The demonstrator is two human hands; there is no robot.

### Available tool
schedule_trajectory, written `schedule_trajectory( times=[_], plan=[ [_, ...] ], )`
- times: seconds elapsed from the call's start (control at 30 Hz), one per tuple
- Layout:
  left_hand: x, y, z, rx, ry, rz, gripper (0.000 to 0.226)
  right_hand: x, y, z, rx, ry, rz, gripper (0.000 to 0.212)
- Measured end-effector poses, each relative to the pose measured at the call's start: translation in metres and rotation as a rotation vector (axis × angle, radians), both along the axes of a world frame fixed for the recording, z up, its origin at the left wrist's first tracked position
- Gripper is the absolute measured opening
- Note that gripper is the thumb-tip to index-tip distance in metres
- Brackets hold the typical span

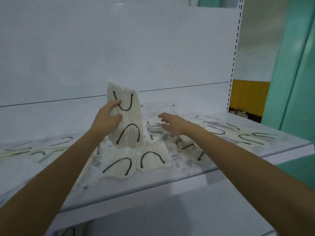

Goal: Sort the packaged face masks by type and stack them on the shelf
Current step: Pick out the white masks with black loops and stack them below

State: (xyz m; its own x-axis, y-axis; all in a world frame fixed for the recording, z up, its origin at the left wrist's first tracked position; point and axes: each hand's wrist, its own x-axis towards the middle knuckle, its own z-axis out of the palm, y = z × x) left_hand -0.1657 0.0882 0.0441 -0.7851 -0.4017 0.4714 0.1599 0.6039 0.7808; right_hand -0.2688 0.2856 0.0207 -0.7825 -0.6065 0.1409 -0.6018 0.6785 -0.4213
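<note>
I have the left hand (pixel 109 116) gripping a held stack of masks (pixel 127 123). Its fingers curl round the stack's left edge and their tips press on the front face. The stack stands upright on its short end, tilted a little to the left, above the middle of the shelf (pixel 170 181). The masks are cream with black ear loops, one loop near the top and one near the bottom. I cannot tell whether the lower end touches the packets beneath it.

The right hand (pixel 170 125) is just to the right of the stack, palm down, fingers spread and loosely bent, holding nothing. It hovers low over the middle pile (pixel 153 160). I cannot tell whether the fingertips touch the wrappers there.

That pile is a loose heap of the same cream masks in clear wrappers. It runs from mid-shelf to the front edge, and two packets lie side by side nearest that edge. More packets, the right scatter (pixel 247 135), lie flat towards the shelf's right end, near the back. Another group, the left scatter (pixel 39 150), lies flat along the left part of the shelf and is blurred at the frame edge.

The white back panel (pixel 119 48) rises behind the shelf, with a slotted upright (pixel 236 48) at its right end. Beyond that are a green wall (pixel 298 82) and a yellow panel (pixel 248 97). At the bottom of the view, a black loop (pixel 69 231) shows on the level below.
</note>
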Motion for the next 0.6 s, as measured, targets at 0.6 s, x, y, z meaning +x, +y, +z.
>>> schedule_trajectory(
  times=[0.6],
  plan=[
    [0.013, 0.029, -0.023, 0.084, 0.046, 0.287, 0.049, -0.051, -0.015, 0.002, 0.175, -0.017, 0.137, 0.075]
  ],
)
